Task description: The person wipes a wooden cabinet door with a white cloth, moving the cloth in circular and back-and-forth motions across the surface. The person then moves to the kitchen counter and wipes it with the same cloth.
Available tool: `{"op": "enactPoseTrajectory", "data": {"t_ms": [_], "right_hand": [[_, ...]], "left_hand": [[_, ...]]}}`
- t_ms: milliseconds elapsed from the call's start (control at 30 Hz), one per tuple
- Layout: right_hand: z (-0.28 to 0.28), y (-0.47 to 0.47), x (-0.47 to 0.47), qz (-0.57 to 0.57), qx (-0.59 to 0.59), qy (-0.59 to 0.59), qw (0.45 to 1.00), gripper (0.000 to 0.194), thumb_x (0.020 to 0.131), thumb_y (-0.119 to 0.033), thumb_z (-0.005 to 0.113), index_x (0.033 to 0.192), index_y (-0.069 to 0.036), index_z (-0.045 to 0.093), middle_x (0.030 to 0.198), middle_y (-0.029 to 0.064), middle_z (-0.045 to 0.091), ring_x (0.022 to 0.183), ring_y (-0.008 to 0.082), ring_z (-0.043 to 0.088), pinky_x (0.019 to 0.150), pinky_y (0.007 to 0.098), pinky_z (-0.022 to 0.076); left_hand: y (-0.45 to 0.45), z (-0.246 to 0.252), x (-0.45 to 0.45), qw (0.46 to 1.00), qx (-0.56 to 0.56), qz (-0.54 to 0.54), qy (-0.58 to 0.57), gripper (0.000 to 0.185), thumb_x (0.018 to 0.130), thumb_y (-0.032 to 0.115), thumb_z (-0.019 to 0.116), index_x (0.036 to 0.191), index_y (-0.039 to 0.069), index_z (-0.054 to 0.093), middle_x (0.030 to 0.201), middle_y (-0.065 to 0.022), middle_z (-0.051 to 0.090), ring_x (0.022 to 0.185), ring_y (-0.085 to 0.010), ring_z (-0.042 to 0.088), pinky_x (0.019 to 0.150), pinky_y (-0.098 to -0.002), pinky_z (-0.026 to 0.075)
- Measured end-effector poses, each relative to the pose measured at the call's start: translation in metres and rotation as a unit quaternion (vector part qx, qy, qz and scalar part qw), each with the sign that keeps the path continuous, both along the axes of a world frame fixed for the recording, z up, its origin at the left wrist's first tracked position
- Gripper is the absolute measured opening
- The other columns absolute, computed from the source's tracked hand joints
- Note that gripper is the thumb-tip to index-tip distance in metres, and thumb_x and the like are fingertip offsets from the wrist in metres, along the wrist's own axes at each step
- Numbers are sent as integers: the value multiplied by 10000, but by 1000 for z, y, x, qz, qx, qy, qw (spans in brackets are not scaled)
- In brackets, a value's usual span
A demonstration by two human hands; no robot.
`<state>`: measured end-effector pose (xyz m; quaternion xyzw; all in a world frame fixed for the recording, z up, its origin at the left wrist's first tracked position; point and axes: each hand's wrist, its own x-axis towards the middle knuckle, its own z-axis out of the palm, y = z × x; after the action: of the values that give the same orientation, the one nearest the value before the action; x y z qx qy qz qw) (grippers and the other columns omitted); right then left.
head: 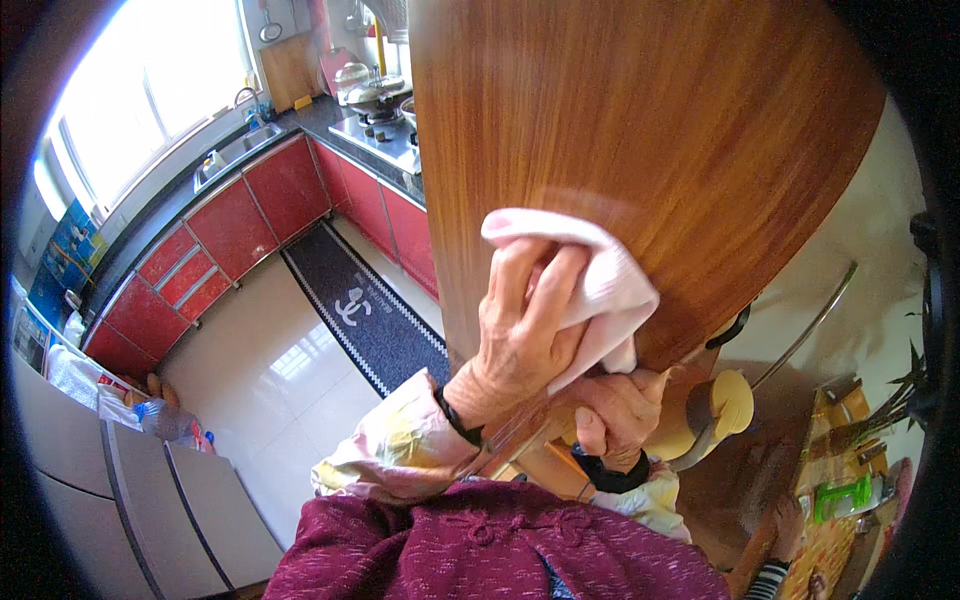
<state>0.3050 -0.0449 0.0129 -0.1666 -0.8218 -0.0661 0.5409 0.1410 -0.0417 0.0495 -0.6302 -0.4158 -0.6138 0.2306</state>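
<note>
A brown wood-grain door (pixel 637 105) fills the middle and upper right of the view. My left hand (pixel 525 322) grips a folded pale pink cloth (pixel 615 277) and presses it against the lower part of the door's face. Part of the cloth hangs below the fingers. My right hand (pixel 619 416) is closed at the door's lower edge, close under the cloth; what lies within its fingers is hidden. Both wrists wear dark bands over patterned sleeves.
Left are red kitchen cabinets (pixel 225 217), a steel sink (pixel 247 146), a gas hob (pixel 379 142), a dark floor mat (pixel 367 307) and a grey refrigerator (pixel 150 495). Lower right, another person's arm (pixel 765 540) shows near a table with a green container (pixel 844 496).
</note>
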Motion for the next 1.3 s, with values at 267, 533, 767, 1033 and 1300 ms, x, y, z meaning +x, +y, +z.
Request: {"op": "enactPoseTrajectory", "data": {"t_ms": [267, 533, 767, 1033, 1300], "right_hand": [[-1, -1, -1, -12, -12, -7, 1000, 250, 760, -287, 574, 760, -64, 687, 652, 46, 606, 666, 233, 516, 696, 339, 417], [-4, 1, -1, -15, -11, 2, 1000, 232, 704, -333, 620, 759, -123, 701, 761, 0, 627, 897, 252, 569, 900, 519, 349], [-2, 3, -1, -13, 14, 0, 1000, 249, 676, -332, 651, 789, -116, 705, 787, 15, 651, 859, 252, 565, 870, 493, 345], [-2, 2, -3, -14, 13, 8, 1000, 201, 719, -254, 591, 789, -90, 682, 656, 8, 586, 692, 220, 497, 791, 409, 400], [-4, 4, -3, -16, 26, 14, 999, 158, 626, -288, 663, 704, -151, 647, 652, -53, 513, 707, 184, 430, 767, 423, 369]], "left_hand": [[22, 11, -59, 979, -55, 92, -175, 324, 770, -3, 641, 1086, 16, 573, 1028, -188, 565, 968, -377, 569, 814, -410, 478], [-5, 16, -8, 998, -27, 46, -22, 523, 710, 82, 696, 1196, -28, 538, 1147, -239, 513, 1041, -428, 519, 906, -458, 433], [-3, 34, 3, 998, 15, 24, 48, 424, 676, 67, 700, 1082, -17, 610, 1095, -223, 547, 1025, -409, 533, 883, -449, 448], [27, 17, -73, 976, -73, 144, -144, 417, 749, -25, 609, 1158, -28, 526, 1123, -234, 530, 1059, -421, 534, 890, -448, 455], [5, -13, -31, 988, -82, 116, -62, 505, 817, 17, 574, 1297, -81, 453, 1251, -293, 468, 1135, -447, 470, 983, -481, 373]]}}
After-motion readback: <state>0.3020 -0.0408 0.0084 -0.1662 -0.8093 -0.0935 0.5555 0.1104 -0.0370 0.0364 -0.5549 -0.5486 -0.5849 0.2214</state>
